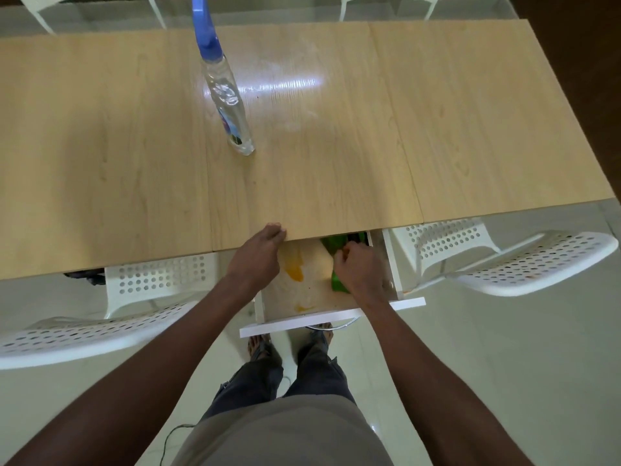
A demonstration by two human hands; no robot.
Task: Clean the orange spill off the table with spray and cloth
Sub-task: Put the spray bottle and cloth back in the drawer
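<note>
We look down on a long pale wood-grain table filling the upper half of the frame, with a shallow white-fronted drawer pulled open below its near edge, just under centre. On the drawer's light floor lies the orange spill — a larger smear at its left side and a smaller streak nearer the white front. Our right hand is curled round a bright green cloth at the drawer's right side, knuckles up; more of the cloth shows behind the hand, under the table edge. Our left hand sits at the table's near edge above the drawer's left corner, fingers bent with the tips on the edge (whether they truly clamp it we cannot tell). A clear plastic spray bottle with a blue trigger head stands upright on the table, upper centre-left, well apart from both hands. White perforated plastic chairs flank the drawer at left and right — two more at the top edge.
</note>
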